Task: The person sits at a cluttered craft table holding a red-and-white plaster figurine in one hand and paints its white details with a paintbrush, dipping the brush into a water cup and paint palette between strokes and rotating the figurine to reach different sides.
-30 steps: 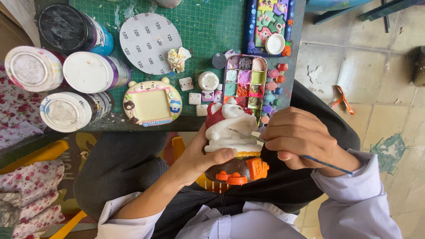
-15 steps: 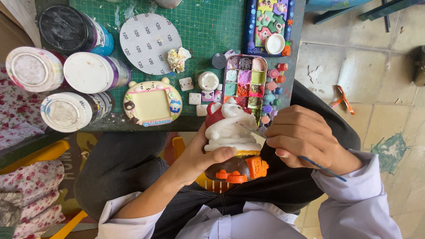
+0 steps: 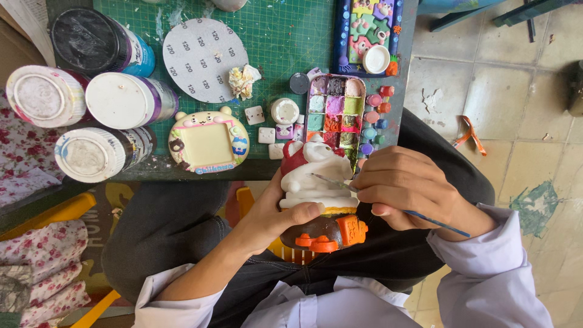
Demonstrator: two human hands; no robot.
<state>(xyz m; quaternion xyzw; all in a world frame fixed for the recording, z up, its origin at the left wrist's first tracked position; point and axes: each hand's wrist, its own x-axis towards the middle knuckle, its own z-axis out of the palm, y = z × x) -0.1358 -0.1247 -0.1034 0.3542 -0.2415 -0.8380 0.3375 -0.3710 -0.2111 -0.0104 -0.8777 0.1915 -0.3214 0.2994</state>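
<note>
Green cutting mat [image 3: 285,36] covers the messy table up top, with four paint tubs [image 3: 124,100], a round sanding disc [image 3: 203,58], a painted bear-eared frame [image 3: 208,141] and a paint palette [image 3: 335,112] of purples and greens sitting on it. Down over the lap, the left hand [image 3: 273,212] is wrapped tight around a plaster figurine [image 3: 319,188] with a white body, red top and orange feet. Right hand [image 3: 404,185] has its fingers pinched shut on a thin paintbrush [image 3: 388,203], tip touching the white part.
</note>
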